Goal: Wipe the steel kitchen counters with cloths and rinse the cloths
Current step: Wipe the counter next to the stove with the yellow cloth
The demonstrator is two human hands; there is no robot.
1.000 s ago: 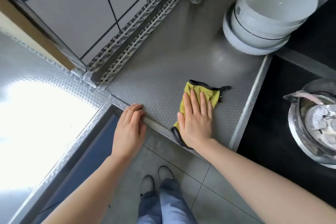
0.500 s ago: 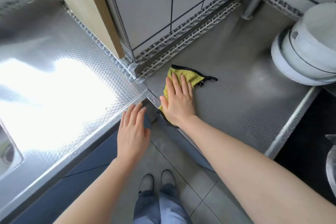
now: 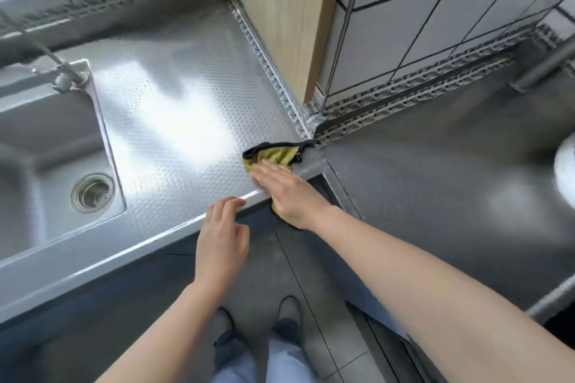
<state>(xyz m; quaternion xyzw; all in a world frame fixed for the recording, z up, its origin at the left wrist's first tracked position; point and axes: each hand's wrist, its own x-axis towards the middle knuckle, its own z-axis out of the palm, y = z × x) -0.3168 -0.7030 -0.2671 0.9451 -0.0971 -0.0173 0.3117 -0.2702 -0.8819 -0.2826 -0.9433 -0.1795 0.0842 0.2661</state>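
Head view: a yellow-green cloth with a dark bound edge lies on the dimpled steel counter, at its front corner where it meets a second steel counter running off to the right. Part of the cloth hangs over the counter's front edge under the heel of the hand. The right hand lies flat on the cloth, fingers straight and close together, pressing it onto the steel. The left hand hovers just beside it at the counter's front edge, fingers loosely bent, holding nothing; its fingertips are at the rim, though whether they touch it cannot be told. To the left, set into the same counter, is a steel sink basin with a round drain strainer. Behind the cloth a perforated metal strip runs along a pale wooden panel, and grey wall tiles with dark grout stand to the right. Below, grey shoes stand on a tiled floor.
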